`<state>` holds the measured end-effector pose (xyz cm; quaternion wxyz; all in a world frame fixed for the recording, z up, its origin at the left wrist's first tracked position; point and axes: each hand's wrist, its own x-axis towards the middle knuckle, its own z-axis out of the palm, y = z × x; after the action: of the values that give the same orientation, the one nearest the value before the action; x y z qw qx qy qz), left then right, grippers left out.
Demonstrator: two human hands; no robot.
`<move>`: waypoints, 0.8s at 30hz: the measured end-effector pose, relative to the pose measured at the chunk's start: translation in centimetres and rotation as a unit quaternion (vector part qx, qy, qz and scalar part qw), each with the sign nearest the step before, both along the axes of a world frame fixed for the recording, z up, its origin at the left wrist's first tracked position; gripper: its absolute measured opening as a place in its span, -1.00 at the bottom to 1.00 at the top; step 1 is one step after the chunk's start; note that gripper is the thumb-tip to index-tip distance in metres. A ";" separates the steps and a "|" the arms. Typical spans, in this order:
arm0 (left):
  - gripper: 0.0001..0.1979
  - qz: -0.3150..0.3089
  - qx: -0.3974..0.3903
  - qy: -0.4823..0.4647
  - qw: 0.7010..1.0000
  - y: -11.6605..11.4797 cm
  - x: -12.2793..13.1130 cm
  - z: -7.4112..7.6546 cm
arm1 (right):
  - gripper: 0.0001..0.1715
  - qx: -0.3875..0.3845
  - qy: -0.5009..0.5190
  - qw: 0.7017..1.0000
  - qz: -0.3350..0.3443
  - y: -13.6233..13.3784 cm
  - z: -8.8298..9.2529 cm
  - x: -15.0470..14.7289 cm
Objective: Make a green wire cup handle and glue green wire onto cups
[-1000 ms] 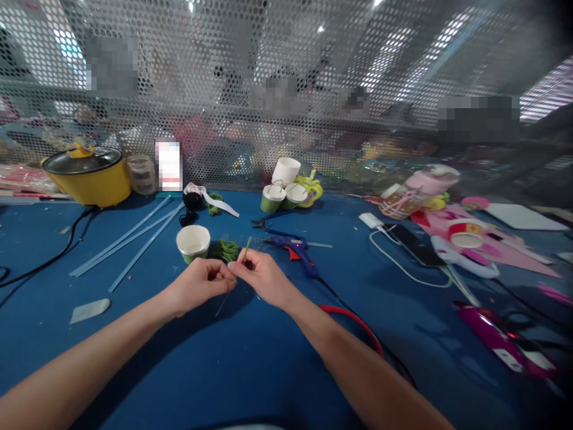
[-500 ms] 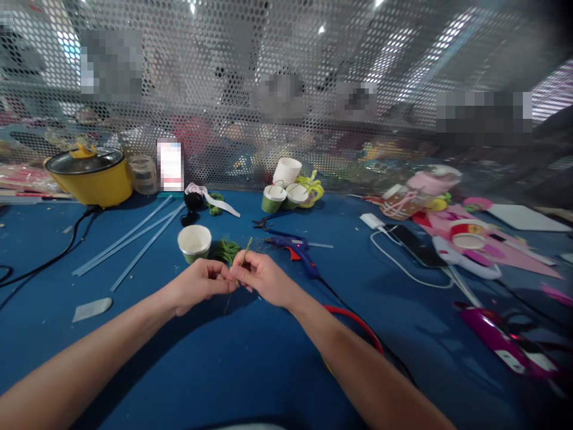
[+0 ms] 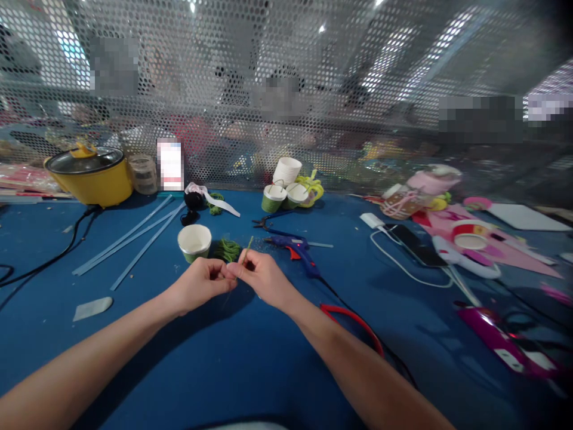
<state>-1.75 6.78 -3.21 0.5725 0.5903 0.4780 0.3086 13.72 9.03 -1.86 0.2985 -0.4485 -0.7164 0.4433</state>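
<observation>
My left hand (image 3: 201, 285) and my right hand (image 3: 265, 278) meet fingertip to fingertip over the blue table (image 3: 250, 370). Both are closed in a pinch on a thin green stick (image 3: 246, 248) that slants up past my right fingers; its lower end is blurred below my hands. Just behind my hands lie a small bundle of green cord (image 3: 226, 249) and a white paper cup with a green band (image 3: 194, 242).
A blue glue gun (image 3: 293, 248) and pliers (image 3: 264, 223) lie right of centre. Clear glue sticks (image 3: 134, 242) and a yellow cooker (image 3: 92, 176) sit left. More cups (image 3: 282, 191) stand at the back; a phone (image 3: 414, 245) with cable and pink craft pieces (image 3: 474, 239) lie right. A perforated metal screen (image 3: 286, 89) closes the back.
My hands stay pinched together in the same spot; the fingers have shifted slightly along the stick, and its lower end shows less clearly.
</observation>
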 end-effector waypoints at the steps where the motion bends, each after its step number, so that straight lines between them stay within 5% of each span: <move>1: -0.78 -0.001 0.000 -0.003 1.000 0.0 0.0 0.1 | -0.65 0.005 -0.004 1.000 -0.003 0.0 0.0 0.0; 8: -0.81 -0.005 -0.053 -0.038 0.998 -0.1 0.0 1.2 | -0.76 -0.090 0.093 0.986 0.103 0.2 0.1 0.2; 24: -0.80 -0.010 -0.004 -0.007 1.000 0.0 0.0 0.5 | -0.64 0.022 -0.004 1.000 -0.001 0.2 -0.2 0.0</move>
<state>-1.73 6.76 -2.74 0.5818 0.5902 0.4691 0.3051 13.73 9.21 -2.04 0.3060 -0.4442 -0.7265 0.4257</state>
